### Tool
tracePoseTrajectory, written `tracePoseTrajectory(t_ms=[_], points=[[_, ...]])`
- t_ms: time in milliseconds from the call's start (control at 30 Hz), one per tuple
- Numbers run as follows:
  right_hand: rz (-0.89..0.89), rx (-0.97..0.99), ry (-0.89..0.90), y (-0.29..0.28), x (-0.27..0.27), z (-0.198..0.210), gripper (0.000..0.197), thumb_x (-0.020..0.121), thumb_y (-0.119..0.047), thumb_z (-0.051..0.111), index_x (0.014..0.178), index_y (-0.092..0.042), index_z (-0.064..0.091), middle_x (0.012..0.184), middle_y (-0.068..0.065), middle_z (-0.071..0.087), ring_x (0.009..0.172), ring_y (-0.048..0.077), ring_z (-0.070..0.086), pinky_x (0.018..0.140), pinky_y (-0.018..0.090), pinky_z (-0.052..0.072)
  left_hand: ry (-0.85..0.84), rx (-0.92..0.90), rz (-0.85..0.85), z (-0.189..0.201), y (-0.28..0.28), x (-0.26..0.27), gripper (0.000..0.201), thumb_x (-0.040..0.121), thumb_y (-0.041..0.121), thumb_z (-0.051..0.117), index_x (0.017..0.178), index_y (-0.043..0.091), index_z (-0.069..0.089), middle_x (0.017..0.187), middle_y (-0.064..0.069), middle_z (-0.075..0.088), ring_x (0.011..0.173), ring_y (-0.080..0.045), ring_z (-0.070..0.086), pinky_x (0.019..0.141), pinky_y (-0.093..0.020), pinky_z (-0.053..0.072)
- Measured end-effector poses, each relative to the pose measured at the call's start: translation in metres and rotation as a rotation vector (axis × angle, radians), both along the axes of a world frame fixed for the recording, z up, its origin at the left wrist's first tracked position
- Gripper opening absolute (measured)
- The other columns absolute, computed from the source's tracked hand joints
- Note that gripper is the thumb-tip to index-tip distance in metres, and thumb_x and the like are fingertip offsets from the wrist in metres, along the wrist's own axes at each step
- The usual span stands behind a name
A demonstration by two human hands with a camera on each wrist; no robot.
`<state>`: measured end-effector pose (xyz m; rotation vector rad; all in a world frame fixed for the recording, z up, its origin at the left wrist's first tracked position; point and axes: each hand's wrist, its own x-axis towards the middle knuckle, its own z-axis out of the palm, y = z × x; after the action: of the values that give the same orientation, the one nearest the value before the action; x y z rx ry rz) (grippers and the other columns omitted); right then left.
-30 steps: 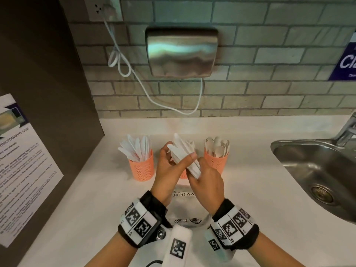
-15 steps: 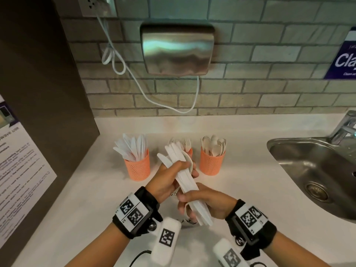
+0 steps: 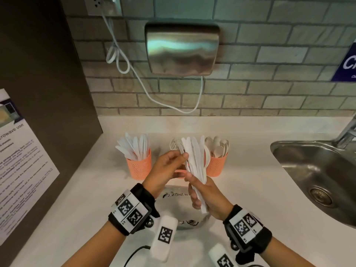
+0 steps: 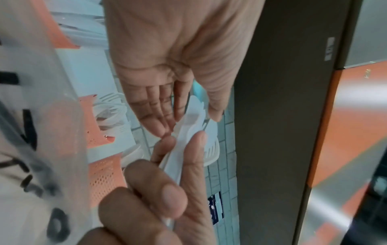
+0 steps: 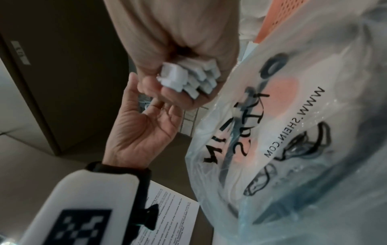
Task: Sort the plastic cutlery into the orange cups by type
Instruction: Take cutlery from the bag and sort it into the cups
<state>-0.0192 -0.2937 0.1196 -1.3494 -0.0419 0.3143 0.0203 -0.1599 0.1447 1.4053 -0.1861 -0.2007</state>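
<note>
Three orange cups stand in a row on the white surface (image 3: 250,189) near the tiled wall: the left cup (image 3: 139,167) holds knives, the middle cup (image 3: 180,171) is mostly hidden behind the hands and shows fork tips above it, and the right cup (image 3: 216,165) holds spoons. In front of the cups, the right hand (image 3: 209,197) is curled round the handle ends of a bundle of white cutlery (image 3: 194,160), which fans upward in front of the middle cup. The left hand (image 3: 165,170) pinches one piece at the bundle's left edge between thumb and fingertips. Under both hands lies a clear printed plastic bag (image 3: 185,209). A steel sink (image 3: 317,176) sits at the right.
</note>
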Motion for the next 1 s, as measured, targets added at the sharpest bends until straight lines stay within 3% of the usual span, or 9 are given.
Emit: tracePoseTrajectory(t_ms=[200, 300, 400, 600, 667, 733, 800, 900, 1000], points=[[0.021, -0.039, -0.099, 0.000, -0.003, -0.006, 0.036, 0.080, -0.042, 0.052, 0.099, -0.012, 0.052, 0.051, 0.002, 0.056, 0.031, 0.009, 0.042, 0.033, 0.017, 0.035, -0.042, 0.009, 0.173, -0.006, -0.005, -0.003, 0.018, 0.081, 0.008, 0.068, 0.096, 0.002, 0.060, 0.079, -0.009, 0.061, 0.056, -0.008, 0.060, 0.052, -0.020, 0.053], [0.041, -0.044, -0.100, -0.001, -0.005, -0.008, 0.040, 0.080, -0.044, 0.050, 0.099, -0.009, 0.052, 0.053, 0.003, 0.058, 0.031, 0.009, 0.046, 0.035, 0.018, 0.038, -0.026, 0.027, 0.159, -0.008, -0.008, -0.006, 0.009, 0.081, 0.009, 0.067, 0.084, 0.009, 0.059, 0.062, 0.001, 0.060, 0.049, -0.004, 0.055, 0.050, -0.019, 0.050], [0.069, -0.035, -0.093, -0.002, -0.008, -0.010, 0.035, 0.081, -0.043, 0.049, 0.094, -0.010, 0.052, 0.050, 0.001, 0.058, 0.031, 0.009, 0.047, 0.036, 0.019, 0.040, -0.013, 0.034, 0.104, -0.010, -0.009, -0.009, 0.004, 0.083, 0.012, 0.065, 0.086, 0.010, 0.063, 0.053, 0.007, 0.060, 0.047, -0.007, 0.052, 0.050, -0.020, 0.047], [0.083, -0.047, -0.060, -0.003, -0.011, -0.015, 0.037, 0.087, -0.047, 0.041, 0.093, -0.013, 0.056, 0.052, 0.002, 0.057, 0.034, 0.011, 0.048, 0.037, 0.019, 0.041, -0.043, 0.113, 0.113, -0.014, -0.013, -0.009, 0.017, 0.093, 0.014, 0.052, 0.107, 0.010, 0.060, 0.075, -0.001, 0.064, 0.056, -0.005, 0.057, 0.049, -0.016, 0.045], [0.090, -0.055, -0.056, -0.004, -0.011, -0.016, 0.041, 0.089, -0.048, 0.039, 0.094, -0.012, 0.058, 0.054, 0.002, 0.058, 0.036, 0.012, 0.050, 0.038, 0.020, 0.042, -0.068, 0.122, 0.152, -0.015, -0.013, -0.007, 0.017, 0.097, 0.017, 0.045, 0.104, 0.010, 0.058, 0.074, -0.001, 0.064, 0.061, -0.009, 0.058, 0.051, -0.017, 0.045], [0.092, -0.073, -0.056, -0.006, -0.011, -0.018, 0.044, 0.086, -0.051, 0.039, 0.090, -0.011, 0.058, 0.055, 0.002, 0.059, 0.035, 0.011, 0.050, 0.038, 0.020, 0.042, -0.072, 0.071, 0.208, -0.015, -0.011, -0.003, 0.018, 0.099, 0.017, 0.039, 0.095, 0.012, 0.056, 0.070, 0.002, 0.068, 0.064, -0.011, 0.064, 0.059, -0.020, 0.050], [0.089, -0.084, -0.045, -0.006, -0.012, -0.019, 0.046, 0.086, -0.052, 0.038, 0.091, -0.010, 0.056, 0.055, 0.001, 0.059, 0.033, 0.010, 0.048, 0.037, 0.019, 0.042, -0.037, -0.018, 0.256, -0.013, -0.009, -0.001, 0.017, 0.100, 0.018, 0.036, 0.100, 0.009, 0.051, 0.065, 0.001, 0.071, 0.063, -0.009, 0.067, 0.062, -0.022, 0.053], [0.073, -0.051, 0.015, -0.007, -0.012, -0.020, 0.042, 0.086, -0.052, 0.039, 0.090, -0.012, 0.051, 0.053, 0.000, 0.057, 0.031, 0.010, 0.043, 0.035, 0.018, 0.039, 0.039, -0.239, 0.326, -0.005, -0.006, 0.003, 0.013, 0.100, 0.019, 0.035, 0.101, 0.009, 0.045, 0.053, 0.000, 0.060, 0.050, -0.012, 0.062, 0.051, -0.023, 0.054], [0.043, -0.005, 0.092, -0.009, -0.012, -0.022, 0.032, 0.091, -0.045, 0.042, 0.086, -0.013, 0.046, 0.046, -0.002, 0.048, 0.030, 0.008, 0.036, 0.034, 0.016, 0.034, 0.097, -0.333, 0.384, 0.008, 0.002, 0.008, 0.014, 0.098, 0.019, 0.043, 0.087, 0.014, 0.050, 0.053, 0.002, 0.038, 0.036, -0.005, 0.040, 0.036, -0.015, 0.036]])
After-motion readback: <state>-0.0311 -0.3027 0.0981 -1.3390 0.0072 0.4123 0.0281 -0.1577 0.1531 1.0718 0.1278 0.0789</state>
